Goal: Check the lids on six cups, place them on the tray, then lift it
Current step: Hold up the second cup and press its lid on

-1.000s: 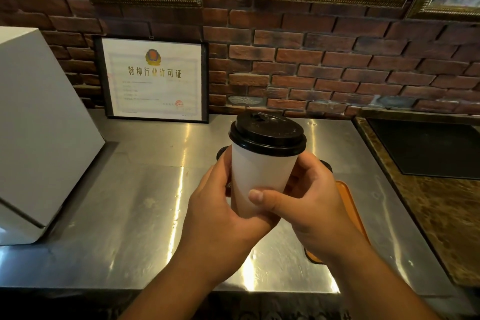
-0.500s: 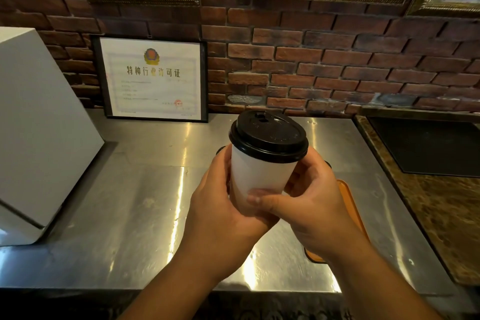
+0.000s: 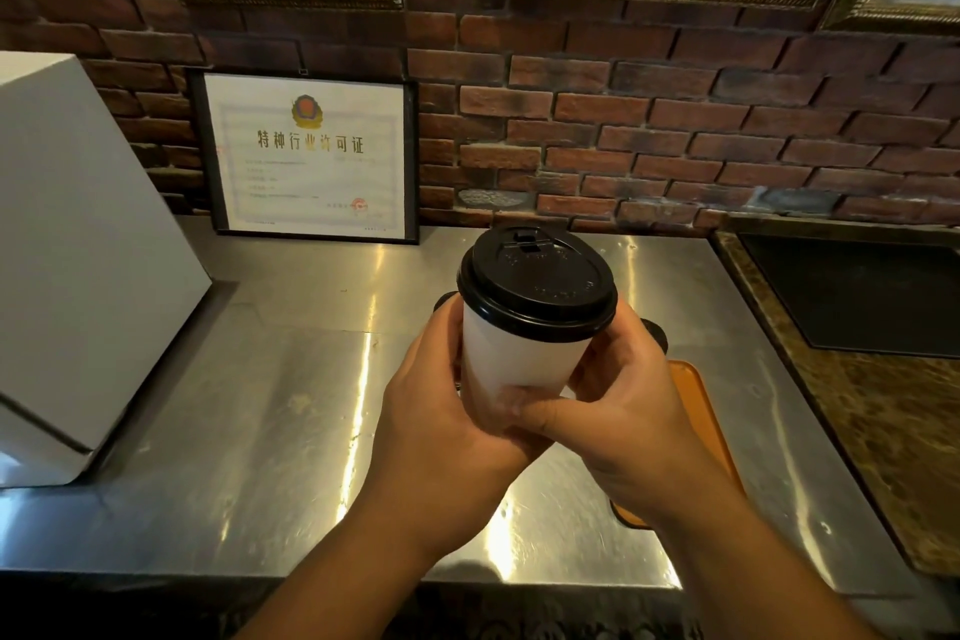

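Cup [image 3: 519, 364], white paper with a black lid [image 3: 537, 278], is held upright in the air above the front-right part of the counter [image 3: 260, 405]. Fingers [image 3: 610, 346] of both hands are curled round its lower wall. The right thumb [image 3: 530, 413] lies across the near face, the left hand [image 3: 441, 411] cups from the left, and the right hand [image 3: 634, 405] from the right. Lid looks seated level along the rim that shows. Risks, as judged: a hard squeeze on the soft wall could ovalise the mouth and lift the lid. The hands hide most of the orange tray [image 3: 696, 411], and other cups [image 3: 655, 334] show only as dark lid edges behind them, so a blind set-down could knock a neighbour. The tray's near corner lies close to the counter's front edge, so a lopsided load could tip on lifting.
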`<state>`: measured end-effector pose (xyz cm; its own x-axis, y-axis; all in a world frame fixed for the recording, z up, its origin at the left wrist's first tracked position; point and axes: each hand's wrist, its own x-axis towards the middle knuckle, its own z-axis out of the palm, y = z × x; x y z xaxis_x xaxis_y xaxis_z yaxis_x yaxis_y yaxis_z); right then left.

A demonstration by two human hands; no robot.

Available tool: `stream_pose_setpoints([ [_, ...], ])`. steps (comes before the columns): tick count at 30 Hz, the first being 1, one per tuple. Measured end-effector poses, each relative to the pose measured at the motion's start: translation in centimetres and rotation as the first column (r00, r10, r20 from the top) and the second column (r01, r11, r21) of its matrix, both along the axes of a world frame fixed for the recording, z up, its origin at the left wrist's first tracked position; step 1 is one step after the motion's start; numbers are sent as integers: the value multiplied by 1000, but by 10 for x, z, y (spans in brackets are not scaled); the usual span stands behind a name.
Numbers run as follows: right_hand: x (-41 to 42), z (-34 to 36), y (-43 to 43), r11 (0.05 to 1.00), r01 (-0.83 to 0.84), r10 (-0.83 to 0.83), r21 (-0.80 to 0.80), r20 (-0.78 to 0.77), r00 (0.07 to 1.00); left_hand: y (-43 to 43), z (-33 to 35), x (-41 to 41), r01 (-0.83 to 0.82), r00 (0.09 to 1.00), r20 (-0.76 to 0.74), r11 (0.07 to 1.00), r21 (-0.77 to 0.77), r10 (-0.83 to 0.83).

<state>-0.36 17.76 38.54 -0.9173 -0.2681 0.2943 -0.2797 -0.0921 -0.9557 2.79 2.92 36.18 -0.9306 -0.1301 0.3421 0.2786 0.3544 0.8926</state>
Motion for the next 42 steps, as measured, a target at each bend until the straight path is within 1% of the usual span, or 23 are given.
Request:
stream_pose_setpoints([
  [3, -1, 2, 2, 999, -41, 41, -1, 0, 999, -1, 1, 0, 1, 1000, 9, 1000, -13, -1],
  [7, -2, 3, 3, 999, -1, 1, -39, -2, 1000, -2, 3, -1, 11, 1000, -7, 998, -69, -12],
  [10, -1, 1, 1, 999, 19, -18, -47, 17, 1000, -3, 2, -2, -3, 1000, 15, 995, -98, 4],
  [15, -3, 2, 5, 999, -41, 41, 12, 7, 999, -3, 1, -3, 13, 1000, 21, 999, -38, -12],
  [21, -5, 1, 5, 1000, 1, -1, 1, -25, 1000, 1, -1, -1, 42, 999, 25, 999, 0, -42],
  [25, -4, 0, 2, 999, -14, 14, 29, -23, 1000, 0, 0, -1, 39, 999, 22, 998, 41, -40],
  [28, -3, 1, 1, 999, -14, 14, 35, -12, 1000, -1, -1, -1, 41, 999, 20, 999, 31, -41],
  [32, -3, 1, 0, 999, 16, -14, 30, -39, 999, -2, -5, -2, 19, 1000, 17, 1000, 22, -20],
  [35, -3, -1, -3, 1000, 21, -20, 22, -45, 999, -1, -3, -1, -19, 1000, -9, 999, 33, 20],
  [38, -2, -4, -5, 999, 8, -6, 34, -47, 999, -3, -2, -1, -12, 1000, -27, 999, 52, 14],
  [42, -1, -3, -3, 999, 0, 3, 49, -57, 998, -7, -4, -1, -7, 1000, -25, 1000, -5, 7],
])
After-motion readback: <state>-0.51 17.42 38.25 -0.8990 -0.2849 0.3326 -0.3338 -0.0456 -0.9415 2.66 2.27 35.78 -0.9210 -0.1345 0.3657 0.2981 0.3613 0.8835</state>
